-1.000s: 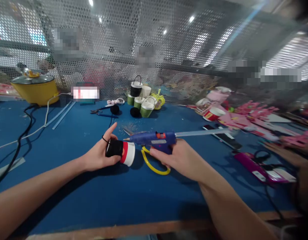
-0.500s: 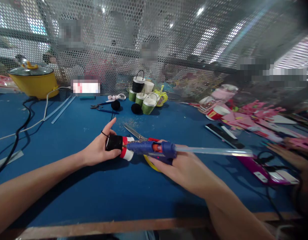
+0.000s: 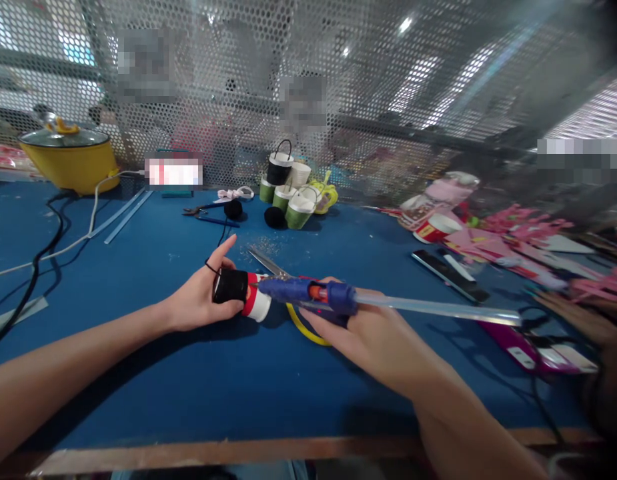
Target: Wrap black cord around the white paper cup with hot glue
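Observation:
My left hand is closed around a small paper cup lying on its side. Black yarn wraps the held part of the cup, and its red and white end points right. A strand loops over my fingers and runs back towards a black yarn ball. My right hand grips a blue hot glue gun with a long clear glue stick in its rear. Its nozzle is at the red band beside the yarn edge; contact is unclear. Scissors lie partly hidden behind the gun.
A yellow curved object shows under the gun. Farther back are pliers, another black ball and several small wrapped cups. A yellow pot stands left. Right are a phone, a purple packet and another person's hand.
The glue gun has shifted slightly right and tilted, its nozzle higher and its glue stick's rear end lower. My left hand still holds the cup in nearly the same place.

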`<state>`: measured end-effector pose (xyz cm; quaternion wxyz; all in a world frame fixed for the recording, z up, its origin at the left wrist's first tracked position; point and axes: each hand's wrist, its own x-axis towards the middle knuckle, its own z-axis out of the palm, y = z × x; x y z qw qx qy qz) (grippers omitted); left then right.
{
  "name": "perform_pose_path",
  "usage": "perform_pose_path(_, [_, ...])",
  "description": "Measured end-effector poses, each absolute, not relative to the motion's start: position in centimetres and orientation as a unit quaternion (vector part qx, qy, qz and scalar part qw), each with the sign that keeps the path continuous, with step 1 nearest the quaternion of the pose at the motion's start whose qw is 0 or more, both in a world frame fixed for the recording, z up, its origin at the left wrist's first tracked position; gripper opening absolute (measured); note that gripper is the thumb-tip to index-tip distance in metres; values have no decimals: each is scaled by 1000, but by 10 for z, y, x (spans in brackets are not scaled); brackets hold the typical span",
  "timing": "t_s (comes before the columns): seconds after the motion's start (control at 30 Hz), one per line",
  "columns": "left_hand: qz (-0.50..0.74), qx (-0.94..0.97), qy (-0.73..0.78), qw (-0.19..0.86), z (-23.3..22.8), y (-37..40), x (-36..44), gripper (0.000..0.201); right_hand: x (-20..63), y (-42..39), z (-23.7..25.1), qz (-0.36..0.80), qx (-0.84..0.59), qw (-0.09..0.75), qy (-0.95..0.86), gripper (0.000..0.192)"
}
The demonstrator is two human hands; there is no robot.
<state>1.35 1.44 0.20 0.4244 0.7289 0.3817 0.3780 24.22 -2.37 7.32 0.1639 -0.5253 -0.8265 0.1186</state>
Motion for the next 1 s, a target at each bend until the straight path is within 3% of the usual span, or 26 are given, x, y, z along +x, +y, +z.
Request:
perform_pose_path(0.5, [395, 779, 316, 370, 2, 12, 15, 91, 245, -20, 78, 140, -533, 139, -823, 18])
perform_pose_path(0.7, [389, 801, 300, 342, 3, 11, 14, 91, 246, -19, 78, 136, -535, 139, -822, 30])
perform_pose_path(1.0, [385, 830, 285, 285, 3, 11, 13, 92, 245, -17, 84, 159, -536, 129, -819, 27])
